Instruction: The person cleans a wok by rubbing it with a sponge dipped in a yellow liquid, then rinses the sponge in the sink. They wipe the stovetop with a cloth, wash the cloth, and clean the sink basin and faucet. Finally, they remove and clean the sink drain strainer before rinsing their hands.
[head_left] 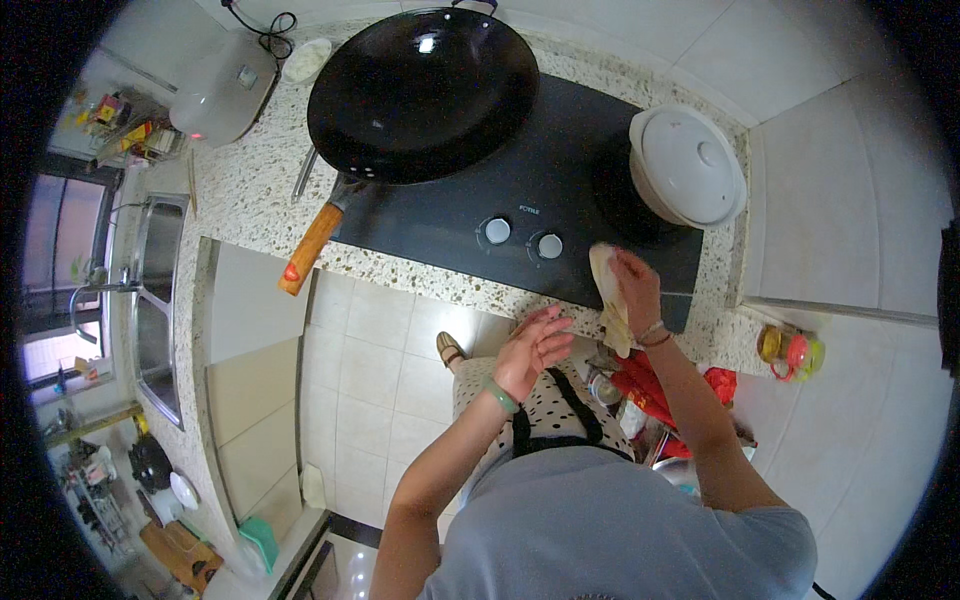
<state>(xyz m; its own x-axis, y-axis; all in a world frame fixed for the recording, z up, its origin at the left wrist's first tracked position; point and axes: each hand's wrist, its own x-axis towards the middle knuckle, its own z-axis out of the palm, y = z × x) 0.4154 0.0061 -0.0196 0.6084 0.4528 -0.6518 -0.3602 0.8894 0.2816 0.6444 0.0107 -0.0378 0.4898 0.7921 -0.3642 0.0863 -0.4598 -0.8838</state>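
Your thin cream-coloured cloth (606, 285) is at the front right part of the flat black glass stove top (420, 225), near the edge. Your right hand (637, 290) pinches it, with the fingers bent around it. I cannot tell how much of the cloth touches the glass. Your left hand (537, 350) holds nothing; its fingers are spread a little, near the front edge of the white speckled stone worktop (255, 175).

It looks like you are wiping the stove top. The next wipe would call for pressing the cloth flat and going gently around the two round silver knobs (498, 231). The big things on top could get bumped, so go slow beside them.

Behind your right hand sits a round white pot (690, 165) with its white lid on, so I cannot tell what is in it. At the left is a big round black metal wok (430, 110) with a brown wooden handle (312, 250) that sticks out toward you. I see no food in the wok. Past it is a small white bowl (307, 60) with something pale in it, too small to name.
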